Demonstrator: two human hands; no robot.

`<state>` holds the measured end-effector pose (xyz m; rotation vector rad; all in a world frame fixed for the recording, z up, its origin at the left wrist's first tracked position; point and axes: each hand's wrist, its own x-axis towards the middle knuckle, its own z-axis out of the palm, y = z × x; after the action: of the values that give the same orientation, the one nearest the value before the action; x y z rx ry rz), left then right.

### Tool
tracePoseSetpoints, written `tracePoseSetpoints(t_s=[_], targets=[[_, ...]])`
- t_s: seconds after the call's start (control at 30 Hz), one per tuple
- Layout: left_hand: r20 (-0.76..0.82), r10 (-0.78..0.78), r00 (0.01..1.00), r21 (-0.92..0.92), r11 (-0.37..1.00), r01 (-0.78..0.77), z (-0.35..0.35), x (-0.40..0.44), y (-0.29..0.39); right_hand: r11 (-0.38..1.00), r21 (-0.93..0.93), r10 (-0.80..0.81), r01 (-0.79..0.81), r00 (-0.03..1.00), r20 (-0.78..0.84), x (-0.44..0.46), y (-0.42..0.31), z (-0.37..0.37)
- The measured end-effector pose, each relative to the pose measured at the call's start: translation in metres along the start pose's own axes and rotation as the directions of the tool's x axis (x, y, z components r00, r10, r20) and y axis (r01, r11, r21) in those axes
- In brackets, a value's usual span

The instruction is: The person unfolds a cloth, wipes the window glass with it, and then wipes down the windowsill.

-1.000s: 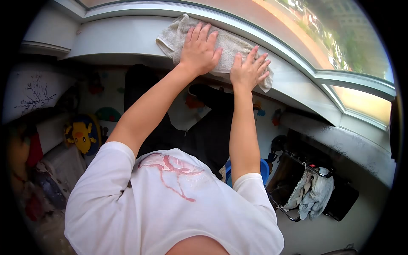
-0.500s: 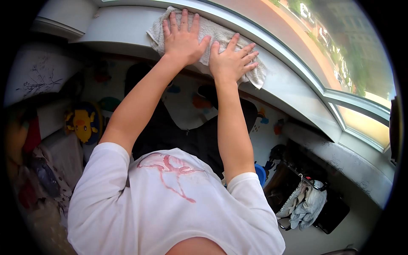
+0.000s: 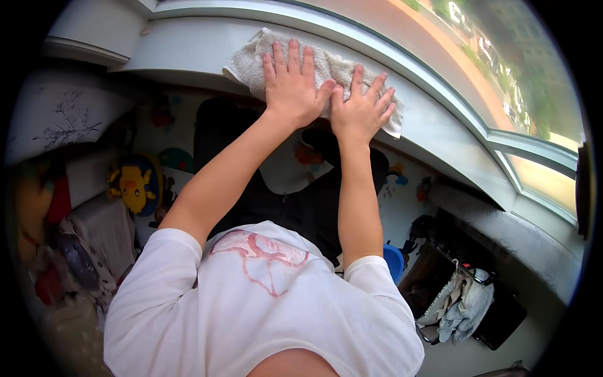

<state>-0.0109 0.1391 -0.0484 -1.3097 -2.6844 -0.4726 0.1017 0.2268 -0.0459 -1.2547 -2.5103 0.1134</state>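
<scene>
A light grey towel (image 3: 254, 66) lies spread along the white window sill (image 3: 188, 45), reaching its front edge. My left hand (image 3: 292, 88) rests flat on the towel's left and middle part, its fingers stretched out toward the window. On the towel's right part lies my right hand (image 3: 361, 110), fingers spread. The two thumbs almost touch between the hands. Neither hand grips the cloth; both press on it from above with palms down.
Behind the sill runs the window frame (image 3: 402, 61), with a blurred street outside. Below right are a blue basin (image 3: 394, 262) and a rack with cloths (image 3: 466, 308). A yellow cartoon figure (image 3: 133, 188) and piled fabrics (image 3: 100, 232) stand at lower left.
Both hands and the towel have slid back from the window frame toward the sill's front edge. The hands are closer together now. The whole view has shifted slightly.
</scene>
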Motion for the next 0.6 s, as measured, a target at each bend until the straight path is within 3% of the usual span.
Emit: tracePoseSetpoints(t_s=[0.2, 0.3, 0.33, 0.43, 0.6], targets=[[0.082, 0.012, 0.997, -0.065, 0.998, -0.007, 0.015, 0.011, 0.064, 0.983, -0.028, 0.181, -0.180, 0.983, 0.017, 0.009, 0.056, -0.013], [0.124, 0.024, 0.992, -0.038, 0.999, -0.019, 0.014, 0.025, 0.066, 0.960, -0.049, 0.278, -0.276, 0.959, 0.049, 0.020, 0.049, -0.012], [0.137, 0.013, 0.991, -0.033, 0.999, -0.008, 0.011, 0.026, 0.064, 0.942, -0.088, 0.335, -0.325, 0.931, 0.143, 0.025, 0.039, -0.018], [0.140, 0.021, 0.990, -0.022, 1.000, -0.018, 0.008, 0.033, 0.052, 0.883, -0.124, 0.469, -0.453, 0.856, 0.216, 0.036, 0.014, -0.022], [0.085, 0.077, 0.993, 0.009, 0.997, -0.078, 0.006, 0.036, 0.021, 0.908, -0.095, 0.418, -0.407, 0.873, 0.251, 0.042, -0.012, -0.016]])
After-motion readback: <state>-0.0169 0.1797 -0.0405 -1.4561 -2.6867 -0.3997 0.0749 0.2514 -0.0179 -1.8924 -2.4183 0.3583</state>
